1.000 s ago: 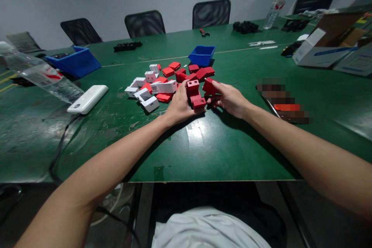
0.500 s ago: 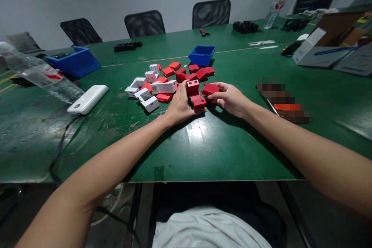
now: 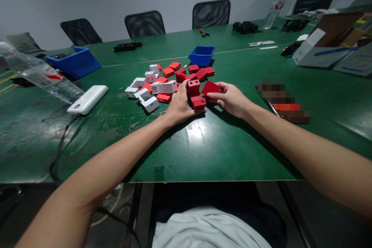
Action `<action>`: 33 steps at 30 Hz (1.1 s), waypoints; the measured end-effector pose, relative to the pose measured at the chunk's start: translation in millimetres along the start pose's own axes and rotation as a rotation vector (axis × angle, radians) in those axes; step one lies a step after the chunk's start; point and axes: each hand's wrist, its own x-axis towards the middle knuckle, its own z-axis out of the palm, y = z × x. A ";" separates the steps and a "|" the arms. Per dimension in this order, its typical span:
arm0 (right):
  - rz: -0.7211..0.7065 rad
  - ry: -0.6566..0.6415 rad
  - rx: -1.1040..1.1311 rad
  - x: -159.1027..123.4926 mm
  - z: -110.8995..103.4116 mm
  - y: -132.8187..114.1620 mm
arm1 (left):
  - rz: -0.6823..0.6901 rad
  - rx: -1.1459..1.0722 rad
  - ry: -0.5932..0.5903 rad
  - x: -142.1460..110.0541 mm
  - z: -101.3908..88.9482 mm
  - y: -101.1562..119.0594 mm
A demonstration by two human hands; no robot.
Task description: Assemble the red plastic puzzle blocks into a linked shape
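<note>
My left hand (image 3: 180, 105) is closed around the side of a red U-shaped block (image 3: 196, 95) with round holes in its ends, low over the table. Between the thumb and fingers of my right hand (image 3: 229, 99) is a smaller red block (image 3: 210, 88), its flat square face turned up towards me. A narrow gap separates the two red pieces. Just beyond my hands lies a pile of loose red blocks (image 3: 192, 76). White U-shaped blocks (image 3: 150, 104) are heaped to the left, some resting among red ones.
A small blue bin (image 3: 202, 55) stands behind the pile. At left are a white power bank (image 3: 88, 99) with a cable, a tilted water bottle (image 3: 49, 75) and a larger blue bin (image 3: 76, 63). A phone (image 3: 281, 102) lies right; cardboard boxes (image 3: 322, 50) stand farther right.
The small red block in my right hand has turned and tipped up, so its square face now shows. My left hand and the U-shaped block have barely moved.
</note>
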 end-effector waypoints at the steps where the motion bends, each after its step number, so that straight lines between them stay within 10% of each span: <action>1: -0.007 0.002 -0.014 0.6 -0.8 0.8 | 0.004 -0.003 0.002 0.1 0.0 0.0; 33: 0.001 0.000 0.046 -2.8 4.4 -3.3 | 0.018 -0.005 -0.007 0.9 0.2 -1.0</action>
